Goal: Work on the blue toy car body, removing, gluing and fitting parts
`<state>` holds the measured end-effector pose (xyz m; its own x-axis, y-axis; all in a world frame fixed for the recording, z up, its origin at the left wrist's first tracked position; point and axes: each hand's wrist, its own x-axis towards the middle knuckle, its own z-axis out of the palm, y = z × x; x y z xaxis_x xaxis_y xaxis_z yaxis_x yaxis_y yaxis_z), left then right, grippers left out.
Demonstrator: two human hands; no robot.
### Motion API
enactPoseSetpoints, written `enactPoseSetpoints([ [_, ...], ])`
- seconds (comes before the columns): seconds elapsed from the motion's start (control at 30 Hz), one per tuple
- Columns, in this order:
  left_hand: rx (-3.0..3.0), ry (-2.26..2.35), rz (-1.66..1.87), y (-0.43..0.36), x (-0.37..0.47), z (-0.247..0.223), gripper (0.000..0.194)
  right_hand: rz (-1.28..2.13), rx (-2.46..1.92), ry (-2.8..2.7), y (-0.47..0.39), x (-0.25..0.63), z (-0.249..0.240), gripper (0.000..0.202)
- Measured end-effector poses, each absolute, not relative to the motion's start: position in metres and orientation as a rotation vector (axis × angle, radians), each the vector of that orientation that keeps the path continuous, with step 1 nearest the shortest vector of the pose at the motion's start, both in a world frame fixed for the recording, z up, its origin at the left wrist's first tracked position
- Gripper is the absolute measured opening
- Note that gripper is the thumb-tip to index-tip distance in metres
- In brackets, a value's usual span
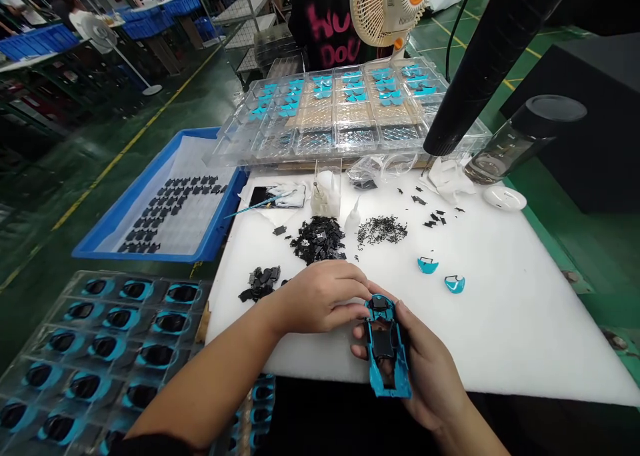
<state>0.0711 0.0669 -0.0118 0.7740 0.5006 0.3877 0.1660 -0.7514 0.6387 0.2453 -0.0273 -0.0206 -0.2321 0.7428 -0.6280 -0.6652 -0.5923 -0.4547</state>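
My right hand (425, 363) is wrapped round a blue toy car body (385, 349) with black parts inside, held over the table's near edge. From the left, my left hand (330, 296) reaches to the body's upper end, its thumb and fingertips close together there; whether a small part is between them is hidden. Just beyond my left hand lies a pile of flat black parts (319, 239), with a smaller black pile (261, 283) to its left. Two small blue pieces with black frames (427, 265) (455, 283) rest on the white table to the right.
Beyond the white table (525, 309) stands a clear compartment tray (355, 136) of blue parts. A blue tray (220, 229) and a clear tray of car bodies (45, 336) are at left. A black tube (480, 69), bottle (515, 143), fan (390, 6) and tiny black bits (383, 229) lie ahead.
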Motion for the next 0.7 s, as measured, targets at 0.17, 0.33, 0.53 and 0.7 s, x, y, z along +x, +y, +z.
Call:
enactPoseSetpoints([
  [0.17, 2.39, 0.505, 0.777, 0.0667, 0.0716, -0.0096, 0.013, 1.942, -1.029, -0.073, -0.0278, 0.2471, -0.0212, 0.049],
  [0.33, 2.366, 0.498, 0.747, 0.0653, 0.0734, -0.0105, 0.013, 1.943, -1.001, -0.081, -0.0272, 0.2467, -0.021, 0.049],
  [0.53, 2.341, 0.473, 0.793, 0.0654, 0.0756, -0.0117, 0.012, 1.942, -0.971, -0.079, -0.0288, 0.2478, -0.0227, 0.046],
  [0.7, 2.338, 0.482, 0.814, 0.0646, 0.077, -0.0123, 0.011, 1.953, -0.963, -0.046, -0.0285, 0.2489, -0.0247, 0.049],
])
